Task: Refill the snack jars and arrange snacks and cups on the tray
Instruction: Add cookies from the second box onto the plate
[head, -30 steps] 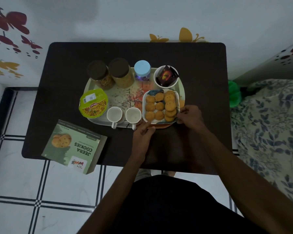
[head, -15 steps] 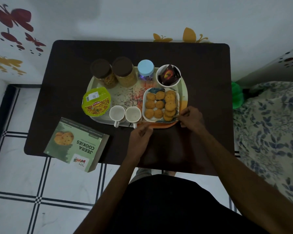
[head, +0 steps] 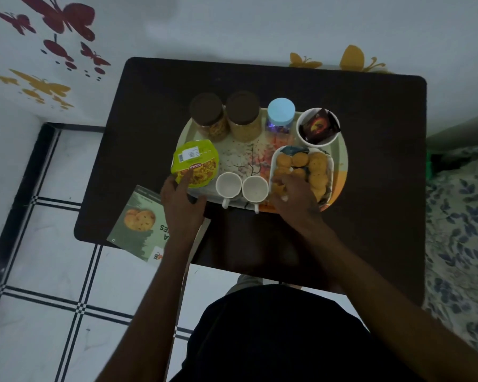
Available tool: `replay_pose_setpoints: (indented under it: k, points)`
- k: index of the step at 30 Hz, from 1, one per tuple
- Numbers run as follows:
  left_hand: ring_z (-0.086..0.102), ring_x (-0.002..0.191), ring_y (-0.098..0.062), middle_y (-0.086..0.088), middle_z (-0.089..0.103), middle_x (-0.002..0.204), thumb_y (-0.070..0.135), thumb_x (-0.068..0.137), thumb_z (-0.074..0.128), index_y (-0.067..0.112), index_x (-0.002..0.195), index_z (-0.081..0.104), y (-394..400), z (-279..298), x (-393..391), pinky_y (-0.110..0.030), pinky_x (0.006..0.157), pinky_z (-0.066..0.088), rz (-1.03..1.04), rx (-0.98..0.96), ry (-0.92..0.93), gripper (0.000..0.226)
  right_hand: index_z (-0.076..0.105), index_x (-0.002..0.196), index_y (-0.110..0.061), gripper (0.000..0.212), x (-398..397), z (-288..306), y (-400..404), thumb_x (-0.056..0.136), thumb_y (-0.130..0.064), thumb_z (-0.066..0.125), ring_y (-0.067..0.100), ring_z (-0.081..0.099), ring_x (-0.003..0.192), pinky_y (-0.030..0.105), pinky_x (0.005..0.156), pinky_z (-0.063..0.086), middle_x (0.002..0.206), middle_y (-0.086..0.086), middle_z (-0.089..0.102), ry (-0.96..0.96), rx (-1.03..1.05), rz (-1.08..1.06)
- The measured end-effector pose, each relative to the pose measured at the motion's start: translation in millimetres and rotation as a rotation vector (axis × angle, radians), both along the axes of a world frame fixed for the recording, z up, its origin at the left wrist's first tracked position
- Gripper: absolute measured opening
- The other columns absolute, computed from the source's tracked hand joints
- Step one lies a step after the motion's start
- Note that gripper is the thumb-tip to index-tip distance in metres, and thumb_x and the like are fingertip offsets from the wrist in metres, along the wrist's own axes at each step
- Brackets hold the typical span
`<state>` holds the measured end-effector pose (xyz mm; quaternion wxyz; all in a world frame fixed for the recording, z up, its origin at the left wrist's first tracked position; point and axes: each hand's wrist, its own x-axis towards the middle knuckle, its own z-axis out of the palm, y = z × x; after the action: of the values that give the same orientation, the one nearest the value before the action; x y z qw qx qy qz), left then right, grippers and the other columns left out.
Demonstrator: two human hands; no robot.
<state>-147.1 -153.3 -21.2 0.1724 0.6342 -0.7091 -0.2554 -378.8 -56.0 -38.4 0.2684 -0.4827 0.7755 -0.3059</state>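
Left hand (head: 181, 205): our index finger touches the snack packet (head: 196, 167), fingers loose.
Right hand (head: 294, 194): our curled fingers rest over the cookies (head: 316, 164); grasp unclear.

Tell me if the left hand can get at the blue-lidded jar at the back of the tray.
Probably yes: the left hand holds nothing, and the blue-lidded jar has an open top, though the cups and snack packet stand between.

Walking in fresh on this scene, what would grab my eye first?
Probably the crowded tray in the middle of the dark table, with a plate of round cookies at its right side, under the person's right hand. Next, the bright green snack packet at the tray's left edge, which the left hand reaches toward, and two empty white cups side by side at the near edge.
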Motion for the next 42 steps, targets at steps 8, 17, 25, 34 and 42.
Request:
replay_pose_setpoints:
  k: [8, 17, 25, 34, 42]
  points:
    - [0.035, 0.139, -0.037, -0.015, 0.041, 0.151, 0.014, 0.075, 0.082, 0.026, 0.137, 0.059, -43.5, -19.6, 12.4, -0.042, 0.109, 0.034, -0.198, -0.007, -0.092, 0.067, 0.054, 0.133, -0.008, 0.061, 36.2, -0.8, -21.7, 0.078, -0.025, 0.073, 0.041, 0.050, 0.112, 0.045, 0.088, 0.045, 0.125, 0.021, 0.051, 0.138, 0.105, 0.103]
    - [0.032, 0.141, -0.034, -0.013, 0.039, 0.152, 0.015, 0.076, 0.081, 0.025, 0.137, 0.058, -69.6, -12.8, 11.9, -0.047, 0.105, 0.041, -0.293, -0.055, -0.113, 0.066, 0.050, 0.138, -0.011, 0.070, 41.2, 0.3, -25.8, 0.077, -0.030, 0.078, 0.034, 0.045, 0.118, 0.041, 0.094, 0.041, 0.132, 0.017, 0.048, 0.141, 0.119, 0.048]
    - [0.052, 0.122, -0.036, -0.015, 0.057, 0.135, 0.037, 0.073, 0.083, 0.009, 0.136, 0.058, -25.3, -9.8, -15.0, -0.044, 0.100, 0.045, -0.538, -0.103, -0.064, 0.073, 0.050, 0.137, -0.016, 0.069, 47.1, 1.1, -24.0, 0.074, -0.025, 0.076, 0.033, 0.045, 0.111, 0.037, 0.083, 0.039, 0.127, 0.013, 0.047, 0.161, 0.135, 0.040]
    - [0.059, 0.112, -0.040, -0.015, 0.062, 0.131, 0.014, 0.066, 0.085, 0.005, 0.133, 0.059, -27.3, -20.7, -16.2, -0.046, 0.091, 0.051, -0.582, -0.133, -0.154, 0.072, 0.052, 0.133, -0.015, 0.065, 52.3, -1.5, -27.0, 0.073, -0.023, 0.077, 0.036, 0.047, 0.107, 0.031, 0.078, 0.033, 0.122, 0.015, 0.048, 0.162, 0.121, -0.005]
    - [0.059, 0.108, -0.037, -0.011, 0.065, 0.128, 0.022, 0.067, 0.085, 0.007, 0.130, 0.062, -27.8, -24.1, -12.6, -0.045, 0.086, 0.051, -0.580, -0.206, -0.177, 0.068, 0.053, 0.131, -0.014, 0.064, 56.1, -4.7, -27.1, 0.073, -0.025, 0.077, 0.037, 0.050, 0.103, 0.033, 0.076, 0.036, 0.118, 0.016, 0.050, 0.163, 0.104, -0.031]
